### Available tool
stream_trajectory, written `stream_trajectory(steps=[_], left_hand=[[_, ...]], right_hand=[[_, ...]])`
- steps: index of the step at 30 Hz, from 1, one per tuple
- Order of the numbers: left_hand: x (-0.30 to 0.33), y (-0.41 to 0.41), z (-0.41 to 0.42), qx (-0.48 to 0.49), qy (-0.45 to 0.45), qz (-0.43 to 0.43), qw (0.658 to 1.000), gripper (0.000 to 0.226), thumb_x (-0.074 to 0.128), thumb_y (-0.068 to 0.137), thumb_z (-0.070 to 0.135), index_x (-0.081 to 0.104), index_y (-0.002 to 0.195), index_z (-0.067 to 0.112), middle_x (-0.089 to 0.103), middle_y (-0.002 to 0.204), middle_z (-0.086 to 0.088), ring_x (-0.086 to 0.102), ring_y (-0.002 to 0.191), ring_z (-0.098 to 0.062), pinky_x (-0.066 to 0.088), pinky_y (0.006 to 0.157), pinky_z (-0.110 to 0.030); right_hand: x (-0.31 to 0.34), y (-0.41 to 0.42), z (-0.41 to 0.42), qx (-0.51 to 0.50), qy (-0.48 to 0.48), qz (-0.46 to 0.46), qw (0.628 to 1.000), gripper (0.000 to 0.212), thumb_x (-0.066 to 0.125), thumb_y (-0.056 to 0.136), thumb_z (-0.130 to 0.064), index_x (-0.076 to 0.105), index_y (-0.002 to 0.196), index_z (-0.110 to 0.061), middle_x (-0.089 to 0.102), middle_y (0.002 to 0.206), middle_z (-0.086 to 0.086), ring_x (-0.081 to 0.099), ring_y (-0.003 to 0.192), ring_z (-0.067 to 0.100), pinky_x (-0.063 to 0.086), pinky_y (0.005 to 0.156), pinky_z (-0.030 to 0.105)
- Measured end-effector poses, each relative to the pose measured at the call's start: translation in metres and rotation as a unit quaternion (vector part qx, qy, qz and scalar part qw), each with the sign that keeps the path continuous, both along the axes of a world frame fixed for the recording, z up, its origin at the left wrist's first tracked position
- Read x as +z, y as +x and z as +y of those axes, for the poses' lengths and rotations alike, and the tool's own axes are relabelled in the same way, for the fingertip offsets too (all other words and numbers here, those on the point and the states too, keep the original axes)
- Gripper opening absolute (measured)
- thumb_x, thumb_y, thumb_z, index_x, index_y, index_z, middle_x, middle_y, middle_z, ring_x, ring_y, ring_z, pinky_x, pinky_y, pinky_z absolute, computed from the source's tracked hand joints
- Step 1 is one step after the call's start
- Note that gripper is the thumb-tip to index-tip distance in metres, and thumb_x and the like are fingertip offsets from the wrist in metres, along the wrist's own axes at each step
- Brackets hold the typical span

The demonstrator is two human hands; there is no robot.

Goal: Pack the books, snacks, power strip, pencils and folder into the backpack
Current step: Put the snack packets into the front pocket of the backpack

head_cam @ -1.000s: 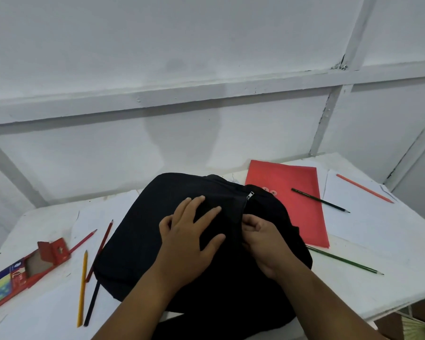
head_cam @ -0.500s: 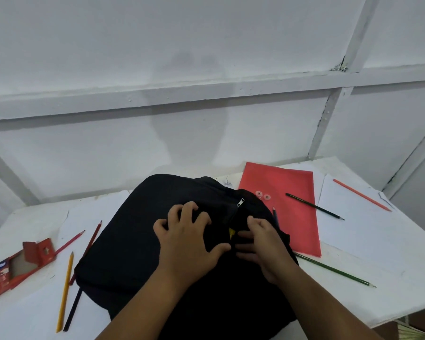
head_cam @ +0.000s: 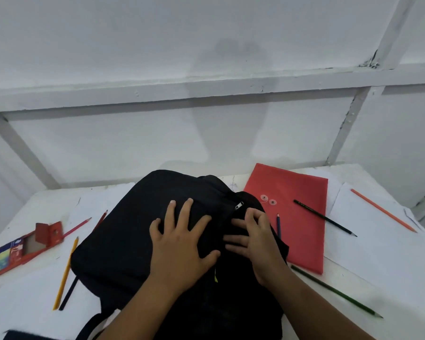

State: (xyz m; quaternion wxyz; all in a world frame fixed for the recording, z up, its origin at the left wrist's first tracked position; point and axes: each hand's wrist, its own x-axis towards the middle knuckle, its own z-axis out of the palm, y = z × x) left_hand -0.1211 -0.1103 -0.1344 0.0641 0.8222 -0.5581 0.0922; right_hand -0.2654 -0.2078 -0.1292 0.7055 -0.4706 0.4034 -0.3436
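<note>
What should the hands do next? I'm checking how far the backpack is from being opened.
Probably the right hand should pinch the zipper pull just beyond its fingertips and slide it, while the left hand presses the backpack flat. The red folder lies unpacked beside it.

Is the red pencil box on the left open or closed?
Open. The red pencil box has its end flap folded up, and loose pencils lie on the table beside it.

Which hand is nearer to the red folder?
The right hand. It rests on the black backpack just beside the red folder; the left hand lies farther away, on the backpack's middle.
</note>
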Motion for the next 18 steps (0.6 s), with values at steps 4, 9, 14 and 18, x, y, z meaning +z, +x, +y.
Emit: stream_trajectory(steps=[4, 9, 14, 18], left_hand=[[-0.003, -0.004, -0.002, 0.009, 0.009, -0.007, 1.0, 0.074, 0.056, 0.064, 0.075, 0.054, 0.13, 0.042, 0.034, 0.158, -0.005, 0.027, 0.147, -0.038, 0.029, 0.103, -0.06], [-0.001, -0.002, 0.006, -0.011, -0.028, 0.047, 0.998, 0.07, 0.047, 0.072, 0.083, 0.049, 0.135, 0.05, 0.023, 0.164, 0.006, 0.012, 0.153, -0.026, 0.015, 0.113, -0.055], [0.009, 0.004, 0.032, -0.031, -0.168, 0.248, 0.954, 0.046, 0.057, 0.081, 0.071, 0.064, 0.12, 0.048, 0.042, 0.147, 0.028, 0.022, 0.147, 0.002, 0.018, 0.121, -0.046], [0.015, 0.009, 0.062, -0.014, -0.262, 0.246, 0.933, 0.025, 0.066, 0.088, 0.046, 0.073, 0.108, 0.033, 0.064, 0.118, 0.024, 0.052, 0.126, -0.002, 0.045, 0.106, -0.037]], right_hand=[[-0.006, -0.005, -0.002, 0.0, -0.127, 0.045, 0.991, 0.015, 0.049, 0.103, -0.033, 0.049, 0.117, -0.037, 0.068, 0.111, -0.002, 0.072, 0.086, 0.017, 0.06, 0.078, 0.038], [-0.005, -0.01, -0.003, 0.032, -0.258, 0.077, 0.963, 0.021, 0.062, 0.096, -0.022, 0.058, 0.109, -0.037, 0.065, 0.103, -0.016, 0.067, 0.091, 0.008, 0.055, 0.08, 0.026], [0.01, -0.007, -0.001, -0.004, -0.445, 0.096, 0.89, 0.023, 0.069, 0.088, -0.006, 0.062, 0.098, -0.025, 0.057, 0.088, -0.012, 0.057, 0.076, 0.014, 0.045, 0.069, 0.016], [0.021, 0.016, 0.014, 0.041, -0.515, 0.091, 0.852, 0.021, 0.07, 0.086, -0.005, 0.063, 0.1, -0.02, 0.052, 0.091, -0.015, 0.053, 0.081, 0.006, 0.04, 0.074, 0.01]])
